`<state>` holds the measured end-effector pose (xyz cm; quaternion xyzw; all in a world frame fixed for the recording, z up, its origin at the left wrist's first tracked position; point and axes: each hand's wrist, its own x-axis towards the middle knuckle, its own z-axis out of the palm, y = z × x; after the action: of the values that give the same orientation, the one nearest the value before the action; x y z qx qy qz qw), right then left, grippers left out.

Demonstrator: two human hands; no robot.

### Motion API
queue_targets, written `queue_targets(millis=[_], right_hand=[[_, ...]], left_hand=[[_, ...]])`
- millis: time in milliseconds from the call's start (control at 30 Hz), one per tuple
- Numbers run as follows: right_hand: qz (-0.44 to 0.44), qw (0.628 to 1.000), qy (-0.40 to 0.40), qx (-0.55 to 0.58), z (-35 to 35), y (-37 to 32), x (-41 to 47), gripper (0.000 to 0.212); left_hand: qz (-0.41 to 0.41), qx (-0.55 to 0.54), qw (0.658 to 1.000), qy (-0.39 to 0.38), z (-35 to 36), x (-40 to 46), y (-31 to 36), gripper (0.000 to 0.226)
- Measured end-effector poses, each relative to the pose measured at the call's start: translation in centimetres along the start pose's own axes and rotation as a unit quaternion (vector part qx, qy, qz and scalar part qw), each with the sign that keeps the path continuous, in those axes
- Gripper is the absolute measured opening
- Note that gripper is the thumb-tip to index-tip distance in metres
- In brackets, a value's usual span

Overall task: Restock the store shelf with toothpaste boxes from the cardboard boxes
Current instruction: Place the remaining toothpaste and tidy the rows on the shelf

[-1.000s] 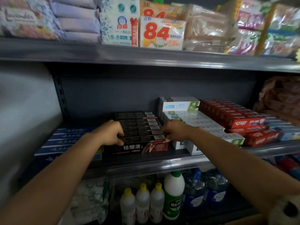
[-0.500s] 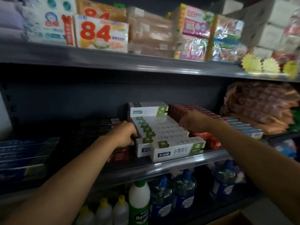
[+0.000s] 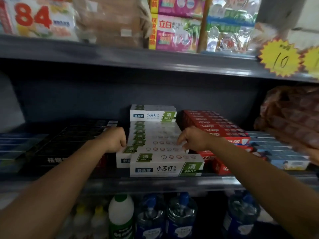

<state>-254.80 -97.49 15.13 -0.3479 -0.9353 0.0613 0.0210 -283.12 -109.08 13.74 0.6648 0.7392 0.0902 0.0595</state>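
Left hand (image 3: 115,140) curls against the left end of the white-and-green cardboard toothpaste boxes (image 3: 155,135), right hand (image 3: 192,139) fingers bent onto their right end. Red cardboard boxes (image 3: 215,125) sit just right of them. Rows look full; straightening remains.

- Both bare forearms extend forward and converge.
- Left hand (image 3: 115,140): knuckles up, fingers curled round the left end of the white boxes (image 3: 155,145).
- Right hand (image 3: 193,138): palm down, fingers bent, gripping their right end.

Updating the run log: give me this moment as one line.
step: adjusting white-green toothpaste boxes | left hand: grips row's left end | right hand: grips right end | shelf: middle tier
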Motion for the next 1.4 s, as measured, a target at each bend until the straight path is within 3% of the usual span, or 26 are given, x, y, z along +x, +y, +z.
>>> queue_targets(millis=[300,500,833,1100,1400], right_hand=[[-0.06,0.996,-0.001,0.063,0.6,1.8,1.3,0.026],[-0.051,0.995,0.021,0.08,0.9,2.1,0.8,0.024],[0.028,0.999,0.029,0.033,-0.8,0.0,-1.4,0.027],[0.059,0.998,-0.021,-0.011,-0.8,-0.3,-4.1,0.019],[0.062,0.998,0.012,-0.004,-0.2,-1.5,-3.9,0.016]], left_hand=[[-0.063,0.004,0.998,0.019,0.2,-0.2,1.9,0.015],[-0.086,0.004,0.996,0.032,0.6,0.2,2.1,0.017],[-0.035,0.025,0.999,-0.006,0.3,-0.3,1.2,0.013],[-0.002,0.023,0.998,-0.051,-0.5,-1.3,2.3,0.013],[-0.01,-0.017,1.0,-0.004,0.2,-1.4,3.4,0.025]])
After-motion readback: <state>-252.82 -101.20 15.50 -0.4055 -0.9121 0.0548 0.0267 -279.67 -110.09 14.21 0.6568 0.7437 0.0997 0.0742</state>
